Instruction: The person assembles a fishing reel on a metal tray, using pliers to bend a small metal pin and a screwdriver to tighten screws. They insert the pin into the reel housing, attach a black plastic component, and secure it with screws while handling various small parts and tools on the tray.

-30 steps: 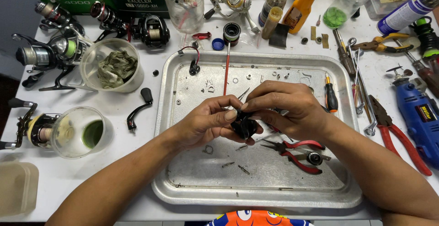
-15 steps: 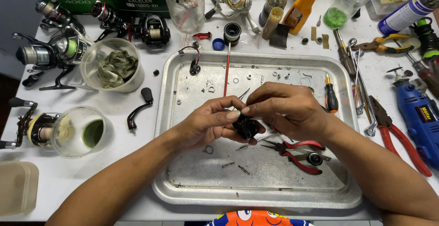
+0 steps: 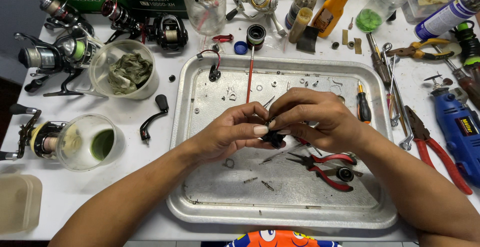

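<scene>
A small black part [image 3: 274, 138] is pinched between the fingertips of the left hand [image 3: 230, 134] and the right hand [image 3: 312, 122], both sets of fingers closed on it, held just above the tray [image 3: 280, 217]. Its shape is mostly hidden by the fingers. Judged risk: if the pinch slackens, the part or a piece off it could drop among the loose pins [image 3: 260, 183] below the fingers and be confused with them. Red pliers [image 3: 327, 167] lie just right of and below the fingertips; a wrist could knock them. Beyond the fingers, washers and screws [image 3: 272, 83] are scattered, easily swept by a sleeveless forearm. Farther out, a screwdriver [image 3: 363, 108] rests at the tray's right edge.
</scene>
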